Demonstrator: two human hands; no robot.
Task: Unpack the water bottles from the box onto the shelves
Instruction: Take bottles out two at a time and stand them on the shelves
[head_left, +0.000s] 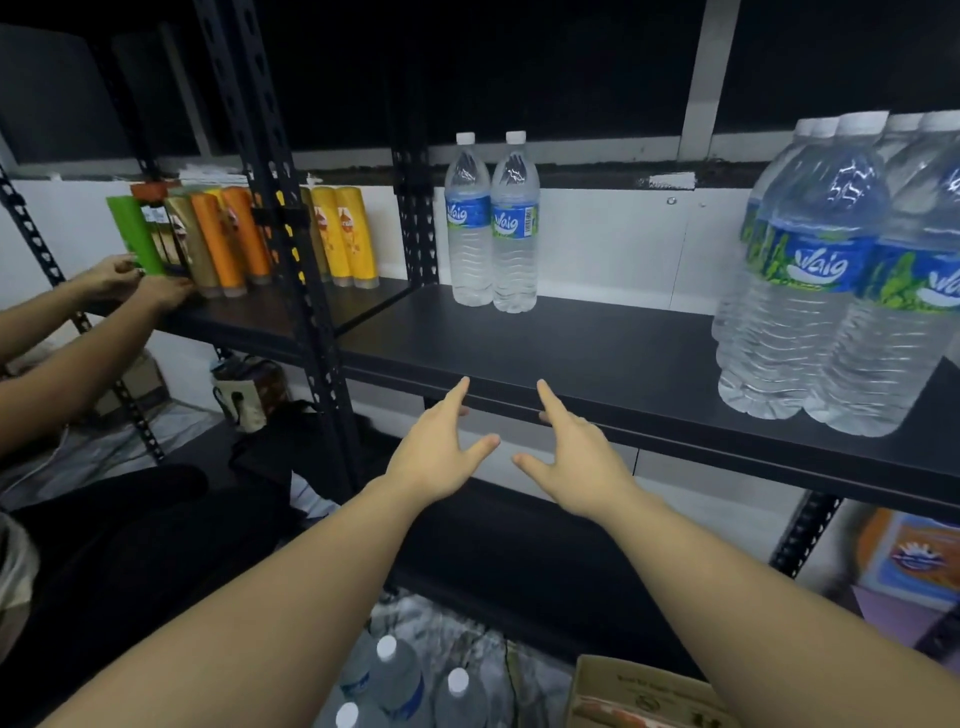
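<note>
Both hands sit at mid-frame, just in front of the dark shelf (597, 358) edge. The left hand (436, 452) and the right hand (576, 457) are spread, fingers straight, thumbs out toward each other, holding nothing. Two water bottles (491, 223) stand upright and touching at the upper centre, near the back of the shelf. A larger group of bottles (826, 270) stands at the right edge of the frame. More capped bottles (410, 686) wait at the bottom centre, beside a cardboard box flap (639, 691).

The bottles look full, so each is probably heavy for its size. The thin ribbed plastic likely dents under a hard squeeze, and the smooth wall may slip. The labelled waist or the firmer neck under the cap seems the safest hold. At the upper left, another person's hands (140, 283) touch coloured bottles (234, 239).
</note>
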